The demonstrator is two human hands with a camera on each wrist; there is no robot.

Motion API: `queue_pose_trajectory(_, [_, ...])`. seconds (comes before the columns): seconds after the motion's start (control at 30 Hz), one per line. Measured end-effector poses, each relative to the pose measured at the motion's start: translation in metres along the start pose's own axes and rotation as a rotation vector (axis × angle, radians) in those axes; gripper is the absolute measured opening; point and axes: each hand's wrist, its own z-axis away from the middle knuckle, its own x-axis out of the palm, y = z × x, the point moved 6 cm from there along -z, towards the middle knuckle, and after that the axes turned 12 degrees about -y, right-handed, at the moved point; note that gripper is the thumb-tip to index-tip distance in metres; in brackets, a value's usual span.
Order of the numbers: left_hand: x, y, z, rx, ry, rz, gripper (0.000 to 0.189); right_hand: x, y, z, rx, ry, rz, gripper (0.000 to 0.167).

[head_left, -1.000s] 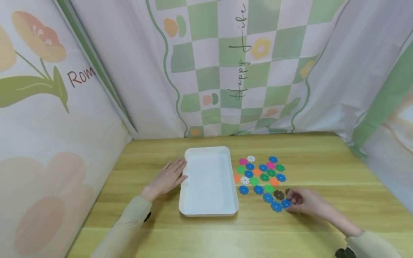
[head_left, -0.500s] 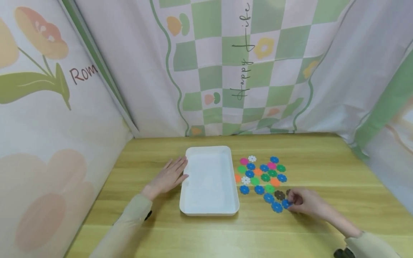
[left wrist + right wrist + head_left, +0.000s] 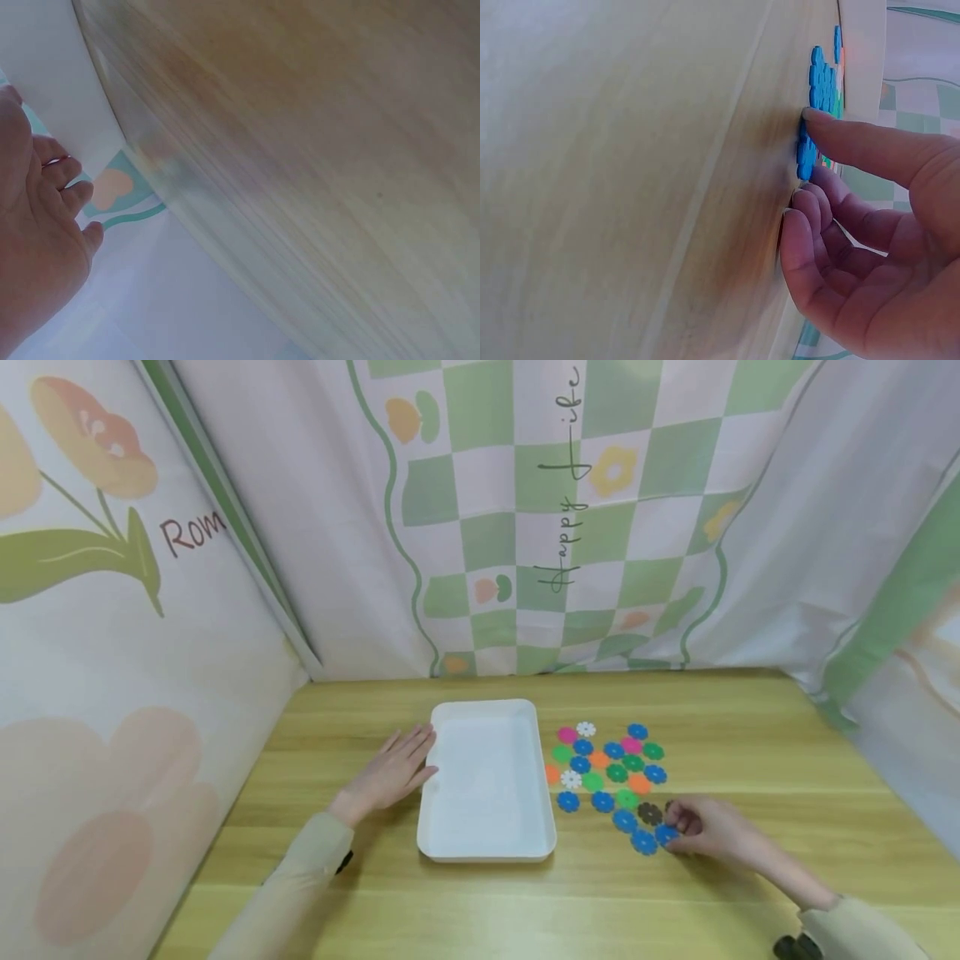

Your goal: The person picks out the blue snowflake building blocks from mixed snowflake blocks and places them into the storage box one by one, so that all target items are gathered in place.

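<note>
My right hand (image 3: 716,832) is at the near right end of a spread of flower-shaped interlocking discs. Its thumb and index finger pinch a blue interlocking disc (image 3: 665,835) by opposite edges, flat at the table. Beside that hand lie a brown disc (image 3: 649,813) and another blue disc (image 3: 643,842); a second brown one is mostly hidden by the fingers. The right wrist view shows the thumb and curled fingers (image 3: 810,232) around the pinched disc's edge. My left hand (image 3: 386,775) rests with straight fingers along the left side of a white tray (image 3: 487,857).
To the right of the tray lie several more discs in pink, orange, green, white and blue, including a white disc (image 3: 571,779) close to its wall. The wooden table (image 3: 360,902) meets a checkered curtain (image 3: 487,543) at the back and a printed curtain at the left.
The head view has shifted slightly. Both hands hold their places, the left at the tray and the right at the blue interlocking disc.
</note>
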Motion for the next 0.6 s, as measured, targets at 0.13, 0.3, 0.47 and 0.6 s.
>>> queue_pose_trajectory(0.13, [-0.0002,0.0004,-0.0003,0.002,0.000,-0.004,0.065,0.0003,0.0005,0.0007,-0.020,-0.015,-0.020,0.028])
queue_pose_trajectory(0.3, [-0.0005,0.0010,-0.0005,0.004,0.003,-0.012,0.065,0.0001,0.0009,0.0010,-0.030,-0.014,-0.029,0.028])
queue_pose_trajectory(0.47, [-0.0013,0.0020,0.0005,0.014,0.014,-0.015,0.064,0.0001,0.0013,0.0001,-0.028,-0.017,-0.035,0.031])
queue_pose_trajectory(0.6, [-0.0011,0.0012,-0.0001,0.009,0.008,-0.007,0.065,0.0007,0.0009,0.0006,-0.061,-0.007,-0.045,0.026])
